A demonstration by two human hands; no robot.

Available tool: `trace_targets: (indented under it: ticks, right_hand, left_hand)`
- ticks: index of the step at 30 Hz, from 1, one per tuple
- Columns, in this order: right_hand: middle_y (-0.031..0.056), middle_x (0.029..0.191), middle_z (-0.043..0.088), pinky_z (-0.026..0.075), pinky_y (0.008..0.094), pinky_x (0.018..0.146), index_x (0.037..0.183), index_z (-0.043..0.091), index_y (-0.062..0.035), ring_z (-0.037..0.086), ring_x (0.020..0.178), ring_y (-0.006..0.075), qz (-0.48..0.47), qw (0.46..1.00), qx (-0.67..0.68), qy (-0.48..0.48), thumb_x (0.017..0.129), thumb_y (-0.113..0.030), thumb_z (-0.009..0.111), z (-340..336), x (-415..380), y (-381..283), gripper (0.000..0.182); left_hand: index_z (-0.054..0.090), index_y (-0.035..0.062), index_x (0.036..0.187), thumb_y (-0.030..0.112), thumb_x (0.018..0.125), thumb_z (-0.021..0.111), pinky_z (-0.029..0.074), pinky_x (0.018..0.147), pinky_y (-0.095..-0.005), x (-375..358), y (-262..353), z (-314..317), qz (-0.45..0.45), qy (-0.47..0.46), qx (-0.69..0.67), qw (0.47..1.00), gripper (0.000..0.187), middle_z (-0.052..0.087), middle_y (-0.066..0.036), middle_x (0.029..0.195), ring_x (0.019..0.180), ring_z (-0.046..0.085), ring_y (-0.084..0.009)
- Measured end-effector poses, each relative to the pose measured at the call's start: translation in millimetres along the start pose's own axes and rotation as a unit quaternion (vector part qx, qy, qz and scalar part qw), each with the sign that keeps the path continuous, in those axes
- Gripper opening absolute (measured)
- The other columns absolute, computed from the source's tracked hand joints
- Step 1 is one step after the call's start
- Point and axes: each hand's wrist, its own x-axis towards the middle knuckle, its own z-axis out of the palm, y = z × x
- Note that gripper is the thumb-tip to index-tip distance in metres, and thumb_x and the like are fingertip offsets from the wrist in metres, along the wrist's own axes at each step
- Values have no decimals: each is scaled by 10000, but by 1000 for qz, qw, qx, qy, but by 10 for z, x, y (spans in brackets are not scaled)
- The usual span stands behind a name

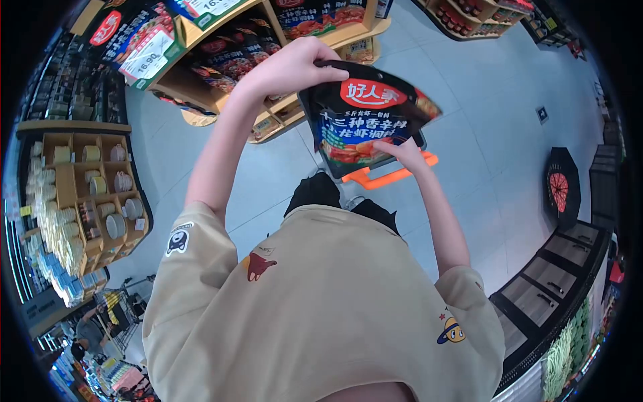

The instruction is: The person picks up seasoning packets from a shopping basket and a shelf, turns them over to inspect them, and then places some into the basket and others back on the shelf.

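A black seasoning pouch [365,120] with a red oval logo and blue lettering is held up in front of my body. My left hand [301,65] grips its top left corner, thumb across the front. Around the pouch's lower right part, my right hand [406,155] is closed, its thumb on the printed food picture. The fingers behind the pouch are hidden. Just below the right hand shows an orange handle [385,179] of a dark basket or cart, mostly covered by the pouch.
A wooden shelf [268,20] with similar pouches and price signs stands ahead on the left. Bowls fill another shelf [63,181] farther left. Dark cabinets [546,278] curve along the right. At the lower left, a person [90,331] is near a cart.
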Motion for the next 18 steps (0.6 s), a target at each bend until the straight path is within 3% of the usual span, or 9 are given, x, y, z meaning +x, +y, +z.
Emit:
trace_targets:
  ticks: [1, 4, 6, 8, 9, 10, 13, 15, 18]
  right_hand:
    - [19, 818, 578, 437, 252, 702, 904, 532, -29, 542, 761, 94, -71, 994, 53, 60, 696, -121, 649, 100, 0, -14, 255]
    - [38, 848, 572, 433, 257, 715, 925, 516, -9, 541, 785, 113, -26, 974, 209, 82, 708, -130, 638, 239, -54, -146, 278]
    - [50, 859, 567, 435, 264, 721, 928, 512, -2, 542, 789, 121, -33, 972, 219, 77, 733, -130, 612, 272, -94, -185, 254]
    - [58, 880, 565, 437, 277, 732, 935, 509, -5, 546, 799, 129, -44, 959, 271, 70, 745, -121, 597, 287, -121, -218, 238]
    - [58, 880, 565, 437, 277, 732, 935, 509, -5, 546, 799, 129, -47, 959, 270, 71, 745, -121, 597, 294, -110, -215, 238]
    - [59, 883, 565, 438, 280, 735, 930, 511, -4, 548, 802, 132, -39, 955, 283, 84, 752, -123, 589, 285, -105, -205, 227]
    - [59, 887, 566, 441, 282, 735, 921, 514, 1, 550, 807, 137, -16, 947, 308, 86, 760, -129, 579, 203, -81, -183, 216]
    - [60, 897, 568, 442, 276, 733, 920, 520, 8, 552, 814, 136, 1, 951, 304, 60, 766, -142, 574, 145, -92, -199, 222]
    - [67, 909, 568, 458, 261, 694, 936, 516, 4, 564, 794, 136, 70, 962, 259, 44, 770, -141, 570, 57, -91, -111, 227]
  left_hand:
    - [600, -9, 714, 209, 761, 582, 383, 482, -191, 19, -50, -44, -32, -14, -16, 999, 224, 528, 25, 563, 530, 471, -23]
    - [594, 32, 862, 261, 764, 571, 428, 547, -196, 5, -162, -67, -140, -2, -242, 960, 250, 574, 43, 703, 600, 525, -31]
    - [583, 70, 916, 384, 785, 517, 450, 543, -202, -31, -408, 54, -117, 42, -267, 956, 347, 585, 42, 702, 610, 547, -42]
    - [552, 101, 989, 504, 795, 417, 448, 610, -215, -163, -438, 199, -113, 49, -535, 836, 468, 588, 43, 775, 688, 553, -51]
    - [536, 122, 1015, 569, 793, 336, 439, 669, -234, -231, -435, 392, -130, 86, -548, 822, 538, 583, 38, 842, 778, 544, -61]
    - [509, 120, 1050, 566, 792, 344, 438, 673, -248, -258, -626, 617, -87, 44, -593, 799, 541, 569, 19, 901, 821, 533, -71]
    - [388, 76, 1173, 492, 823, 361, 380, 847, -328, -525, -372, 1181, -177, 81, -553, 810, 544, 497, -39, 1106, 990, 485, -154]
    - [452, -36, 1057, 304, 789, 540, 407, 776, -248, -599, -310, 1473, -171, 153, -450, 863, 442, 542, -85, 997, 873, 515, -101]
    - [493, -27, 985, 233, 775, 576, 444, 694, -241, -621, -375, 1693, -155, 202, -509, 822, 344, 571, -71, 909, 774, 539, -95]
